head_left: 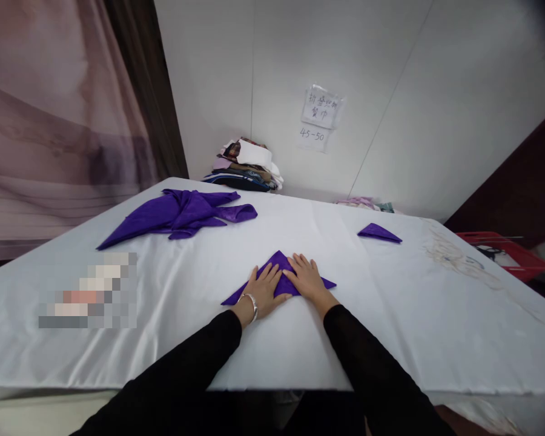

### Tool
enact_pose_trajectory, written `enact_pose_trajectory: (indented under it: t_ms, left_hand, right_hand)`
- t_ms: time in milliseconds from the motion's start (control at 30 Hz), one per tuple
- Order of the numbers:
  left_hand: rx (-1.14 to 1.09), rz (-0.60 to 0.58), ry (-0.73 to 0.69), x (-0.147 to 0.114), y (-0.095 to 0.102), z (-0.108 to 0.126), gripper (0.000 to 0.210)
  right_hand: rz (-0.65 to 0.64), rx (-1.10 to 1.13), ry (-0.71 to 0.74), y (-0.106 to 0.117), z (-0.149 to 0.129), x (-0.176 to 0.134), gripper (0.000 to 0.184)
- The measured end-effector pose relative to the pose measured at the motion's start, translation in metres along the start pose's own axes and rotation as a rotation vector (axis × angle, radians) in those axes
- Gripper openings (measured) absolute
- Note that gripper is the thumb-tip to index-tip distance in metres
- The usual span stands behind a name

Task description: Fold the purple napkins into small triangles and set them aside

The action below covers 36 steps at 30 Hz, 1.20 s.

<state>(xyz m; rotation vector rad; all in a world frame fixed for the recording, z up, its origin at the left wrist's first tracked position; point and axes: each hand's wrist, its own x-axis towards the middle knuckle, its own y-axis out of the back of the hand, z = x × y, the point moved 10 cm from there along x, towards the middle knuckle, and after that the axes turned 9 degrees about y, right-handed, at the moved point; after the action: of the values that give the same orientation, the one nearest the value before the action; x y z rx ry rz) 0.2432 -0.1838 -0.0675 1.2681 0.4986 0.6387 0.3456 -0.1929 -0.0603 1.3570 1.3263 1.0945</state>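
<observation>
A purple cloth napkin (278, 259), folded into a triangle, lies on the white tablecloth (281, 351) in front of me, its peak pointing away. My left hand (264, 292) rests flat on its left half, fingers extended, a silver bracelet at the wrist. On the right half my right hand (307, 278) presses down with its fingers stretched out. The napkin's side corners stick out past both hands, while much of its middle is covered. Further back to the right lies a smaller folded purple napkin (379, 232), apart from my hands.
Loose purple cloths (177, 212) are heaped at the back left. Behind the table's far edge sits a stack of folded clothes (247, 166). Handwritten paper signs (320, 109) hang on the wall. A red basket (504, 251) stands beyond the right edge. A blurred patch (88, 290) covers something at left.
</observation>
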Motion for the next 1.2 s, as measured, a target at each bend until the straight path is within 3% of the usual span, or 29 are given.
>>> enact_pose_trajectory:
  t_ms: [433,633,767,867,1000,1200]
  left_hand:
    - [0.025,-0.002,0.026,-0.034,0.014,-0.023,0.072]
    - [0.011,-0.026,0.07,-0.06,0.021,-0.059,0.071]
    - [-0.016,-0.069,0.185,-0.06,0.024,-0.08,0.073]
    - [-0.038,-0.032,0.207,-0.044,0.033,-0.069,0.074]
    - [-0.041,0.051,0.114,-0.016,0.038,-0.034,0.075]
    - [0.001,-0.025,0.063,0.001,0.01,-0.02,0.078]
  right_hand:
    - [0.037,0.038,0.014,-0.001,0.001,0.0,0.062]
    - [-0.001,0.052,-0.002,-0.001,0.001,-0.001,0.061]
    - [0.006,0.051,0.006,0.0,0.0,-0.001,0.061]
    - [0.024,0.052,0.003,0.001,0.001,-0.001,0.06]
    - [0.035,0.047,-0.001,0.002,0.001,-0.002,0.059]
    - [0.055,0.024,0.006,0.001,0.002,0.0,0.057]
